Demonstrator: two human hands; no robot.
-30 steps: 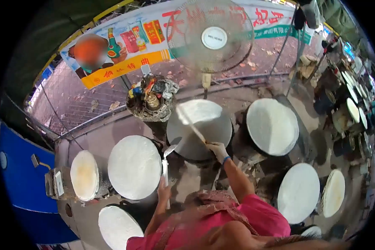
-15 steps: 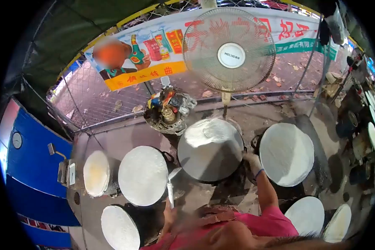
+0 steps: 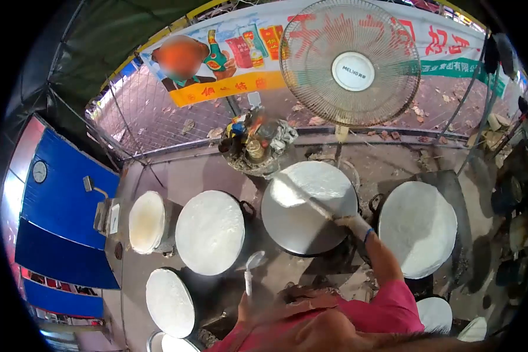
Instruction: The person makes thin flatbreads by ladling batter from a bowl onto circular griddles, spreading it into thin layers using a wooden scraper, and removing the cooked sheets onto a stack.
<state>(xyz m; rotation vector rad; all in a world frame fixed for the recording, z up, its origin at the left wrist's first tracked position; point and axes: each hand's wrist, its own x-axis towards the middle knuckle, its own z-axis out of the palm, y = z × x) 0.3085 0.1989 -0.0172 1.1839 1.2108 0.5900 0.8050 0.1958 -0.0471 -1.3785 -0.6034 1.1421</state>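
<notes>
In my right hand (image 3: 352, 223) is a long, thin stick (image 3: 315, 202), reaching up and left over the middle griddle (image 3: 299, 232); its far end is blurred. White batter (image 3: 314, 182) covers the griddle's far part, while the near part is bare grey. My left hand (image 3: 244, 308), low in view and partly hidden by its wrapped white handle, grips a ladle (image 3: 252, 271) bowl up. The ladle is in the gap between the middle griddle and a white-covered griddle (image 3: 210, 233) to the left. To the right of my right hand lies another white-covered griddle (image 3: 418, 230).
A large fan (image 3: 352, 70) stands behind the middle griddle. Beside it a cluttered stand (image 3: 255, 149) holds jars and bags. More white rounds (image 3: 170, 302) lie at left and lower right. A wire fence with a banner (image 3: 229, 88) closes the back.
My right hand, earlier at the middle griddle's right edge, now has the stick stretched across that griddle. The ladle's bowl has turned upward. The whole view has shifted, moving the scene rightward.
</notes>
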